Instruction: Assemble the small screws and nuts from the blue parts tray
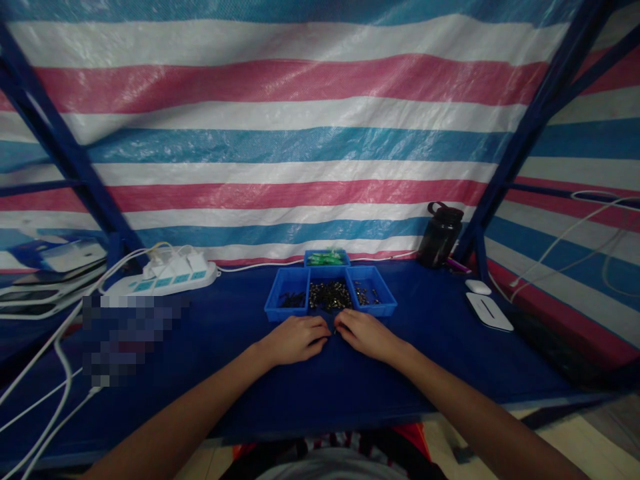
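Note:
My left hand [296, 340] rests just in front of the blue bins, its fingers curled and drawn together. My right hand [369, 333] faces it from the other side, also closed, with its fingertips pinched. A tiny dark piece shows near the right fingertips; what either hand holds is too small to make out. Right behind the hands, the middle bin holds a heap of small black and brass-coloured parts [330, 295]. The left blue bin [273, 310] has thin dark pieces in it. Some small metallic parts lie in the right blue bin [386, 309].
Behind these, a smaller blue bin [307, 262] contains green pieces. A white power strip [170, 283] with plugs and cables is at left, near stacked devices [30, 297]. On the right are a black bottle [440, 235], a white box [489, 312] and a small white case [478, 287].

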The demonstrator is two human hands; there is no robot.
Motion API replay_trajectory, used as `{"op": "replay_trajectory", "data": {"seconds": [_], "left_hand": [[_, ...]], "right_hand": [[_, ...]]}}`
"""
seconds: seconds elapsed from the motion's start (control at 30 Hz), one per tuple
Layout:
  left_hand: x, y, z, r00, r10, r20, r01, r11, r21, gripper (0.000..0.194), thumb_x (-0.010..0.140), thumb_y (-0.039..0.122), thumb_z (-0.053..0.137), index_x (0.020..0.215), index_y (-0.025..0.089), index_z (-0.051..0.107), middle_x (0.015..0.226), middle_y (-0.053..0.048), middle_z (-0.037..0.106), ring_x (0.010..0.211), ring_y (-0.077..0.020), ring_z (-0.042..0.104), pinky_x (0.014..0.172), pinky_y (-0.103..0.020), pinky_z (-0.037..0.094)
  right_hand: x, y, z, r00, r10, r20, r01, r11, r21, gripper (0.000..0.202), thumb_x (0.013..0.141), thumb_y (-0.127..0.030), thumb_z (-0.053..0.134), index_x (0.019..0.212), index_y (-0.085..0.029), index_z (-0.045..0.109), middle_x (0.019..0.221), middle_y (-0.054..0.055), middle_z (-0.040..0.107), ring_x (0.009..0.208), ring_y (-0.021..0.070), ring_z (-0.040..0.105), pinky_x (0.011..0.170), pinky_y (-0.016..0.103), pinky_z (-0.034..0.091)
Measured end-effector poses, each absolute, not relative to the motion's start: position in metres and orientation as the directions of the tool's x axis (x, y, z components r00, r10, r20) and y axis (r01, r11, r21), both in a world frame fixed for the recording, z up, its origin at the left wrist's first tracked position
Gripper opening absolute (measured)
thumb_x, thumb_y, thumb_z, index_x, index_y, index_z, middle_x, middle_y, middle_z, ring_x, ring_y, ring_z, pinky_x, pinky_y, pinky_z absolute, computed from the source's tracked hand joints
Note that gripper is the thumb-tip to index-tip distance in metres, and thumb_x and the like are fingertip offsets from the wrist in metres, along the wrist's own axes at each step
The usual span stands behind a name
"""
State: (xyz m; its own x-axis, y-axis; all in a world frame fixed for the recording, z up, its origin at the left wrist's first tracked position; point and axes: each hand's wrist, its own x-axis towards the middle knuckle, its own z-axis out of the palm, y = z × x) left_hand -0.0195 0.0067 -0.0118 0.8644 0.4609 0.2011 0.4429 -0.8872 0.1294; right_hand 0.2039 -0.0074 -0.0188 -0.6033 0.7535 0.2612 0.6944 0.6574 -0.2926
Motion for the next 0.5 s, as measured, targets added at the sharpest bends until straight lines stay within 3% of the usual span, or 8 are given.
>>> {"op": "replay_trajectory", "data": {"seconds": [0.5], "left_hand": [[-0.0197,0.0046,-0.0094,0.866,0.451,0.216,0.433,-0.892,0.126,0.025,0.094,0.024,0.043,0.114,0.022,0.059,0.113,-0.004,0.058,0.095,-0.0153,0.061,0.08,-0.022,0.048]], "right_hand": [[0.2042,-0.0048,-0.0213,-0.571,0.782,0.251,0.71,0.624,-0.327,0.014,0.092,-0.016,0.046,0.096,-0.018,0.059,0.092,0.005,0.063,0.085,0.0166,0.061,0.076,0.026,0.044]]}}
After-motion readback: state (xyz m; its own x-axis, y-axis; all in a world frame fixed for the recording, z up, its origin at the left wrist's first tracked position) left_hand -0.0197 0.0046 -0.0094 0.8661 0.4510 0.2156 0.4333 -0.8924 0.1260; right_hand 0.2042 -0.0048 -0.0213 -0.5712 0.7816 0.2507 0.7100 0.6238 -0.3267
